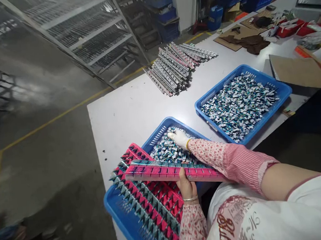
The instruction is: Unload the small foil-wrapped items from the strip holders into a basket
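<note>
My left hand (186, 185), bare with a bracelet at the wrist, grips a long pink-and-teal strip (155, 172) with its thumb on top. Dark lines divide the strip into short sections. In a white glove, my right hand (179, 139) reaches into a blue basket (171, 120) of small white-and-teal pieces (164, 148); its fingers are bent together, and anything between them is hidden. Under the held strip lie several pink and grey-green strips (154, 203) with rows of pointed pieces standing up. They rest across another blue basket (114, 206) at the table's near corner.
A larger blue basket (199, 108) of similar small pieces stands to the right. Narrow patterned strips (170, 68) are piled at the table's far edge. Cardboard (299, 70), brown cloth (248, 42) and red trays (289, 29) lie farther right. Metal racks (84, 34) stand on the floor beyond.
</note>
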The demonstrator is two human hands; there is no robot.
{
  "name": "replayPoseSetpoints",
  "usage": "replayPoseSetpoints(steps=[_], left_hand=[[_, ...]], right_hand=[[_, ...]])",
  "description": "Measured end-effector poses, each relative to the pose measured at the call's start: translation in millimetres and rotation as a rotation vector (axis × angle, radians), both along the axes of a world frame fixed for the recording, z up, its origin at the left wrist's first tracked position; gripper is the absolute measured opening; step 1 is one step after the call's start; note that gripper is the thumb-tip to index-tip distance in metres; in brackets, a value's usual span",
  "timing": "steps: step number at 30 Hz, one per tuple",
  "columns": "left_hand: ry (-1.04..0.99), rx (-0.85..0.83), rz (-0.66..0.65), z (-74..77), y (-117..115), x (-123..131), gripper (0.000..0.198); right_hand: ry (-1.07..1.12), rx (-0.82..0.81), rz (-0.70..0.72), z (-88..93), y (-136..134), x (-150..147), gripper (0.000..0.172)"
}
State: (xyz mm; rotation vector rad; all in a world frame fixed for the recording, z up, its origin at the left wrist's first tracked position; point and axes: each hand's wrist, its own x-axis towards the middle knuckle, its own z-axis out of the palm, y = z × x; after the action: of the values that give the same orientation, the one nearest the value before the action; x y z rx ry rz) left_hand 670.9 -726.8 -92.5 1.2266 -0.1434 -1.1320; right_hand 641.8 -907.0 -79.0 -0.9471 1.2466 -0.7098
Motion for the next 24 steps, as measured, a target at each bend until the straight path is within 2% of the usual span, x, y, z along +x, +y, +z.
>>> replayPoseSetpoints(steps=[3,5,7,9,11,12,13,15,19,22,24], left_hand=[[0.048,0.030,-0.009,-1.7,4.2,3.4,0.039],[0.068,0.044,0.013,-2.1,4.8,7.9,0.035],[0.072,0.048,0.051,-0.3,2.8,15.8,0.033],[0.070,0.023,0.080,3.5,-1.7,26.1,0.032],[0.071,-0.028,0.094,8.2,-7.8,35.5,0.033],[0.069,-0.048,0.098,10.7,-11.2,38.9,0.033],[0.065,-0.059,0.096,13.3,-14.6,41.3,0.034],[0.051,-0.050,0.073,19.1,-20.5,44.0,0.038],[-0.037,-0.020,0.074,35.0,-17.2,63.4,0.052],[-0.172,-0.078,0.180,41.1,11.7,112.7,0.050],[-0.263,-0.057,0.311,34.2,43.5,160.1,0.042]], right_hand=[[0.239,-0.056,0.108,-7.2,-16.4,-19.0,0.033],[0.380,-0.178,0.213,-6.2,-10.2,-30.2,0.045],[0.431,-0.292,0.387,-1.0,10.5,-42.7,0.055],[0.325,-0.304,0.625,6.4,42.4,-58.3,0.063],[0.204,-0.287,0.880,13.5,77.7,-75.1,0.088],[0.205,-0.315,0.921,16.1,93.7,-82.4,0.099],[0.227,-0.347,0.905,17.8,107.2,-88.2,0.106],[0.280,-0.394,0.833,17.5,124.4,-93.3,0.106],[0.557,-0.465,0.619,3.5,121.5,-85.5,0.098],[0.902,-0.465,0.492,-14.3,105.0,-83.1,0.091],[1.074,-0.472,0.465,-25.8,96.4,-87.6,0.089]])
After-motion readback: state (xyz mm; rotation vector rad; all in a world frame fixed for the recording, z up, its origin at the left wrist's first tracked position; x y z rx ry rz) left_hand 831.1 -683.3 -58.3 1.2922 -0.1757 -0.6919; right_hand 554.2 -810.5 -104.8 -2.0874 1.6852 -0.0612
